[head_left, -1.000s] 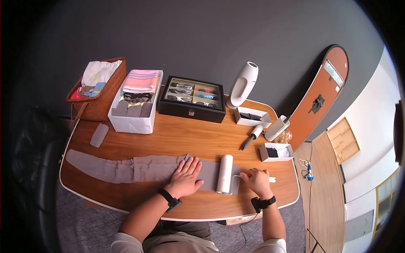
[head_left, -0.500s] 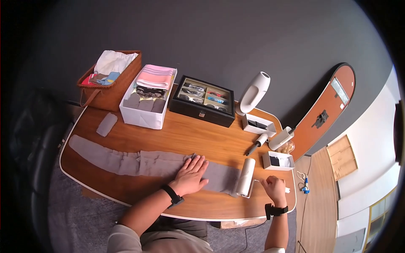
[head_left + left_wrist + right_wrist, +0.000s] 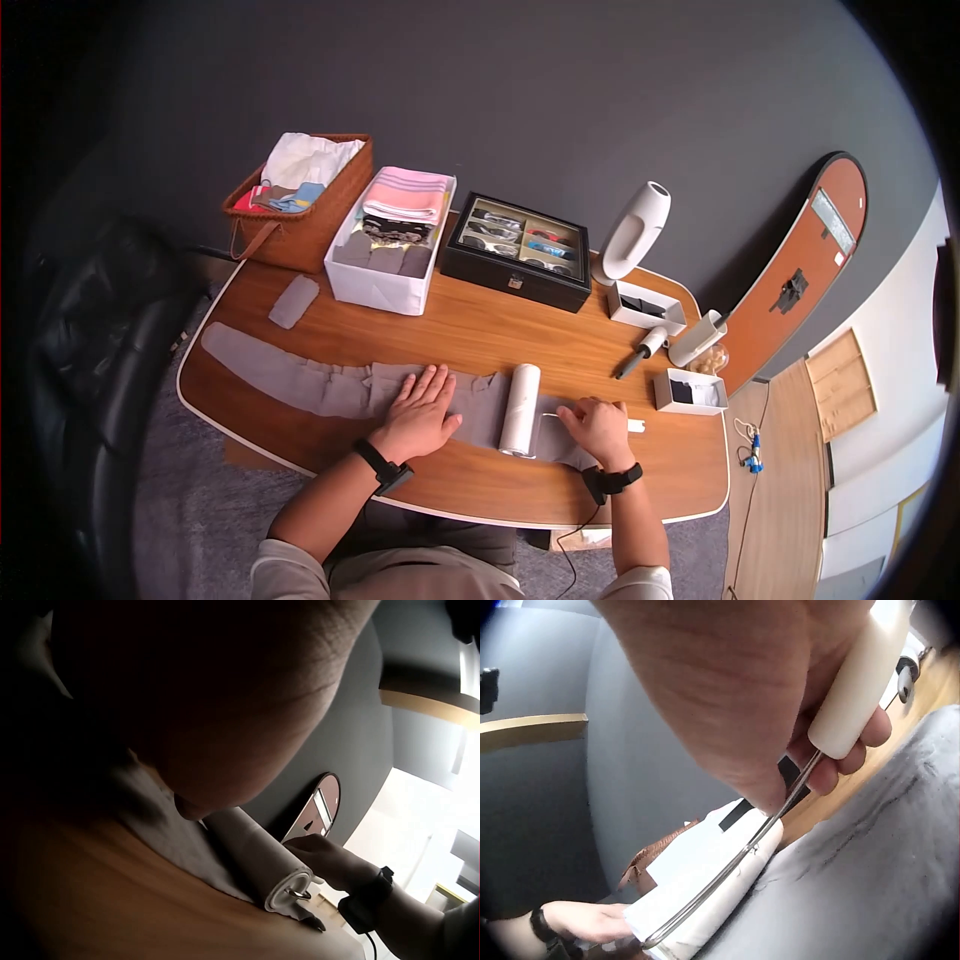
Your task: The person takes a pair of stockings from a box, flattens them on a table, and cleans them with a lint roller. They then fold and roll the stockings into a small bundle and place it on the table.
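Note:
A long grey cloth lies across the table, wrinkled in its middle. My left hand rests flat on it with the fingers extended. Just right of that hand, a white lint roller sits across the cloth; in the left wrist view the roller shows its end and wire. My right hand grips the roller's handle, and in the right wrist view its fingers curl round the white handle. The cloth's right end lies partly under the right hand.
Along the back stand a wicker basket, a white box of folded cloths, a black glasses case and a white vase-like object. At right are two small white boxes, a small roller and a mirror. A small grey cloth lies left.
The roller went right to the cloth's end, then back left, close to my left hand. The cloth's right end now looks bent and wrinkled. My left hand stays pressed on the cloth.

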The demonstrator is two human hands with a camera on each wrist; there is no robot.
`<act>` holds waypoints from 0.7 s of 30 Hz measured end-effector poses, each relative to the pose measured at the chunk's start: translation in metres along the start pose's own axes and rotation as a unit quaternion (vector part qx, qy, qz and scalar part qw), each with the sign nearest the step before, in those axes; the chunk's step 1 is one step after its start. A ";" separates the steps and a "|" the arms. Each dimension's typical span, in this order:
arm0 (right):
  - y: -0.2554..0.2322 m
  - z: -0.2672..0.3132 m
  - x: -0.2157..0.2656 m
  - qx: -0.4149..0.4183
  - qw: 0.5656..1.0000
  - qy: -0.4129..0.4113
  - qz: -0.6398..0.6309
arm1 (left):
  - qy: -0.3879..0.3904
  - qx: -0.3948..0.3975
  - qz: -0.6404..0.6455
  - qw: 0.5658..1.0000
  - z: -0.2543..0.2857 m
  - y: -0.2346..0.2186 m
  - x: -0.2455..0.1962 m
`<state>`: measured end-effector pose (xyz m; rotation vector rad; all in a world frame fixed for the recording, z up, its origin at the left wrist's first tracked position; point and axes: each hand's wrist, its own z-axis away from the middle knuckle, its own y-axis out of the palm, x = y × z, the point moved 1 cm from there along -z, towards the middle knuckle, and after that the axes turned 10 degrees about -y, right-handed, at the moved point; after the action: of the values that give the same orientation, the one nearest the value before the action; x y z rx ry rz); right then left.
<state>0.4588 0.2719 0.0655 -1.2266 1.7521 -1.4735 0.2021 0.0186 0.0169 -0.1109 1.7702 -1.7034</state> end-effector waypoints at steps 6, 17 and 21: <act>-0.017 0.035 -0.048 0.035 0.999 0.036 -0.007 | -0.001 -0.008 -0.013 1.000 0.004 -0.006 0.012; -0.071 0.111 -0.149 0.007 0.992 0.087 0.088 | 0.009 -0.008 0.012 1.000 0.008 -0.007 0.004; -0.079 0.125 -0.168 0.006 0.988 0.118 0.102 | 0.021 -0.004 -0.003 1.000 0.014 -0.007 -0.003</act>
<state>0.6619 0.3629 0.0841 -0.8645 1.9531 -1.5530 0.2089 0.0068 0.0253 -0.0842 1.8092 -1.7149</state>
